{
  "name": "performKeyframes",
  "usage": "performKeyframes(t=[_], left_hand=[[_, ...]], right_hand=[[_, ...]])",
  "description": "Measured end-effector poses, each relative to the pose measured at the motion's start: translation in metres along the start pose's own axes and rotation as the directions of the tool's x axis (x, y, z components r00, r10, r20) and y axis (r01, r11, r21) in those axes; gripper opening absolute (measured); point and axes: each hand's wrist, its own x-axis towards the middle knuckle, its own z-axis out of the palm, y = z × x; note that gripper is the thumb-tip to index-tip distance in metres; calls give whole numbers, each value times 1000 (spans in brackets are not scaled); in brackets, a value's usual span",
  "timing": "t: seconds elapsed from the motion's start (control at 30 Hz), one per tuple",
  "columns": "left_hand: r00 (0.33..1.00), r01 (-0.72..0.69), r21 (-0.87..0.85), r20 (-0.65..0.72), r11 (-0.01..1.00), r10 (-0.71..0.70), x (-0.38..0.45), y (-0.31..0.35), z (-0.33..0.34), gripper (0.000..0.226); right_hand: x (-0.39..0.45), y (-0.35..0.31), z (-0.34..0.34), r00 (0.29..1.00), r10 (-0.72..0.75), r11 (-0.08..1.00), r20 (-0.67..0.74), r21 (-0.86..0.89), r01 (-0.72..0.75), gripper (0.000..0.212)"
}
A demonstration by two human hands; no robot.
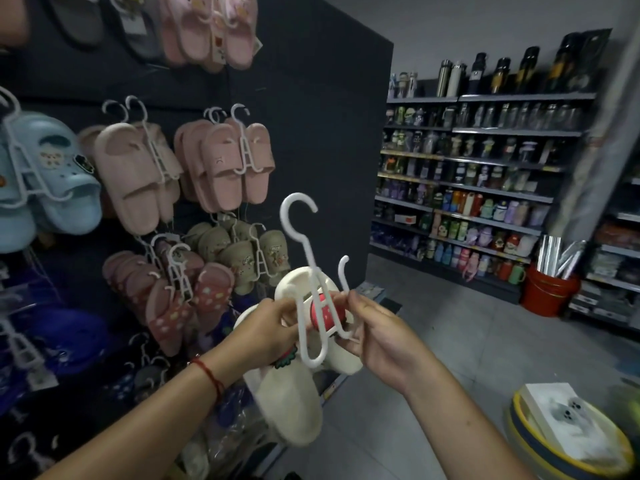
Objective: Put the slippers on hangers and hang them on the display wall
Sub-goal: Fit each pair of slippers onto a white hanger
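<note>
While my left hand (273, 327) grips the cream slippers (287, 403) and my right hand (377, 337) pinches the white hanger (313, 282) threaded over them, the pair sits in front of the dark display wall (329, 133), just beside hung pink slippers (228, 161).

At the centre of the frame we hold a pair of cream slippers (284, 407) with a white hanger (313, 282) laid over them, its hook pointing up. Our left hand (266, 329) pinches the hanger's left side, and our right hand (381, 336) pinches its right side. A red charm (323, 313) shows between the hanger's bars. Across the left of the frame, the dark display wall (311, 116) carries pink slippers (228, 161) and blue clogs (52, 181) on hangers. At right stand shelves of bottles (485, 188) and a red bucket (549, 289).
</note>
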Motion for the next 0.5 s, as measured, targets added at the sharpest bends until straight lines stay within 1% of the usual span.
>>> performKeyframes(t=[0.07,0.1,0.17,0.23,0.3,0.33,0.4,0.43,0.47,0.5], left_hand=[[998,-60,-29,-2,998,60,-4,21,5,26],[996,-79,-70,25,994,81,-4,27,9,23],[990,-98,-125,93,987,110,-5,37,12,30],[987,-86,-106,127,991,99,-2,43,14,39],[986,-84,-81,137,993,95,3,46,13,55],[986,-83,-74,138,994,93,6,49,13,58],[978,-102,-46,176,994,109,9,59,12,47],[971,-109,-17,212,994,110,9,63,11,41],[965,-112,5,239,994,108,10,68,11,41],[954,-113,-12,278,993,112,9,72,10,45]], right_hand=[[2,-1,-6,998,-49,995,-29,80,51,34],[3,-3,-10,996,-77,992,-48,101,82,32],[2,-7,-15,990,-124,988,-64,86,130,30],[-1,-12,-22,989,-144,989,-32,38,145,34],[-4,-18,-28,989,-146,989,5,-12,146,39],[-5,-21,-31,989,-148,989,17,-25,149,43],[-7,-25,-35,988,-157,987,-12,-24,156,43],[-7,-26,-37,986,-160,987,-51,-6,160,40],[-8,-27,-38,982,-161,986,-96,19,164,36],[-8,-26,-39,976,-158,985,-147,42,166,30]])
